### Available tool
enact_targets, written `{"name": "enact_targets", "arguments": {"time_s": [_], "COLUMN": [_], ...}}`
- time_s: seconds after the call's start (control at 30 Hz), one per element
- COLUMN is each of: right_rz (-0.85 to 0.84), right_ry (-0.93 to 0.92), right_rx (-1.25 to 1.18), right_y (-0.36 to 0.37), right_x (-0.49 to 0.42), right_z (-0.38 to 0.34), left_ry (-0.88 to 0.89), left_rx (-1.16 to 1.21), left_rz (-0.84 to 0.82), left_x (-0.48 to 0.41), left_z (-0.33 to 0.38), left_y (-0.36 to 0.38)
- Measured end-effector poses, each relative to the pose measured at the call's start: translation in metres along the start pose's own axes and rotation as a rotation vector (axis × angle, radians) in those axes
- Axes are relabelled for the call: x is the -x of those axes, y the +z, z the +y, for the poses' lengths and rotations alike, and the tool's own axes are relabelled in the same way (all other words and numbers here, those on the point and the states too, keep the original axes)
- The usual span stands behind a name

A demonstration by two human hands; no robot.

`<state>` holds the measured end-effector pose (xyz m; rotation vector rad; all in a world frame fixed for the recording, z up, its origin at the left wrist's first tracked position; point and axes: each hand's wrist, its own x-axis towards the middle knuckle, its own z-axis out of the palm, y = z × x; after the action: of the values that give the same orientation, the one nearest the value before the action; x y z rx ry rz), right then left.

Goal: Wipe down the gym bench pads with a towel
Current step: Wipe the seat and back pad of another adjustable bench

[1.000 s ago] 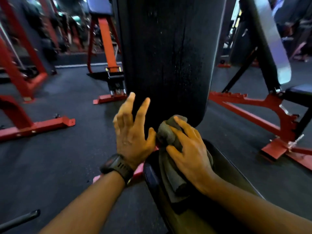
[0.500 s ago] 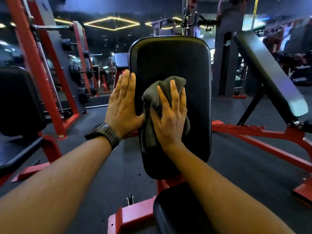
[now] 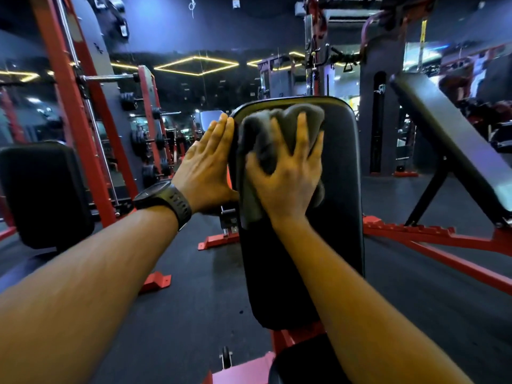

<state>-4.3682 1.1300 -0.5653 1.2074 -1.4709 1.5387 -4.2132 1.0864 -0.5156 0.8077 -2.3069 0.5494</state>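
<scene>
The black upright back pad [image 3: 340, 189] of a red-framed gym bench stands straight ahead. A bunched grey towel [image 3: 266, 134] lies against its upper left part, just below the top edge. My right hand [image 3: 288, 178] presses the towel flat on the pad with fingers spread over it. My left hand [image 3: 206, 167], with a black watch on the wrist, rests flat and open against the pad's left edge. The bench's seat pad [image 3: 299, 361] shows at the bottom, partly hidden by my right forearm.
A second inclined bench [image 3: 448, 139] on a red frame stands to the right. A black pad [image 3: 44, 195] sits at the left, with red racks [image 3: 80, 128] and weight plates behind it. Dark rubber floor [image 3: 180, 314] lies between the machines.
My right hand has slid the towel from the seat end up the back pad to near its top. My left hand rose along the pad's left edge. My view lifted.
</scene>
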Motion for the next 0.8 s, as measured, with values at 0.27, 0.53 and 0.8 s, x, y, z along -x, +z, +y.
{"name": "enact_targets", "arguments": {"time_s": [0.27,0.53,0.8], "right_rz": [-0.058,0.007,-0.041], "right_ry": [-0.448,0.101,-0.27], "right_rx": [0.186,0.127,0.217], "right_y": [0.006,0.001,-0.005], "right_x": [-0.061,0.038,-0.075], "right_z": [0.003,0.019,0.046], "left_ry": [0.003,0.004,-0.008], "left_rx": [0.038,0.0,0.074], "left_rz": [-0.046,-0.023,-0.016], "left_x": [0.001,0.013,0.015], "left_z": [-0.004,-0.001,0.002], "left_y": [0.003,0.011,0.017]}}
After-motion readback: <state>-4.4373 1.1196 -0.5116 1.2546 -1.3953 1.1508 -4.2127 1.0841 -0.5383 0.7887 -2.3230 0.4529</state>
